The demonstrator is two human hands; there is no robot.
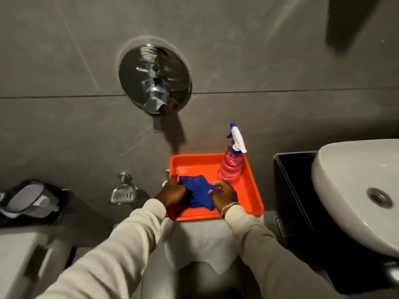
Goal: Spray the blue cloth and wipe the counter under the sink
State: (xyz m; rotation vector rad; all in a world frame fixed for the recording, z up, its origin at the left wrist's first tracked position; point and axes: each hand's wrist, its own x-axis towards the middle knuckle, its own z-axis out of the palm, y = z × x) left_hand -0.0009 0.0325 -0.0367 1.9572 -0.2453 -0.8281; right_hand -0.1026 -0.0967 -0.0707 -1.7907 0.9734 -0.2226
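Inside orange tray (248, 190), beside pink spray bottle (231, 167): blue cloth (198, 190).
Left hand (172, 190) curled, gripping cloth's edge; right hand (224, 193) pinching opposite edge, both arms extended forward.

Both hands (172, 192) — seemingly gripping — blue cloth (198, 193)

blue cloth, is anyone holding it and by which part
Yes, both hands hold the blue cloth in the orange tray: left hand grips its left edge, right hand its right edge.
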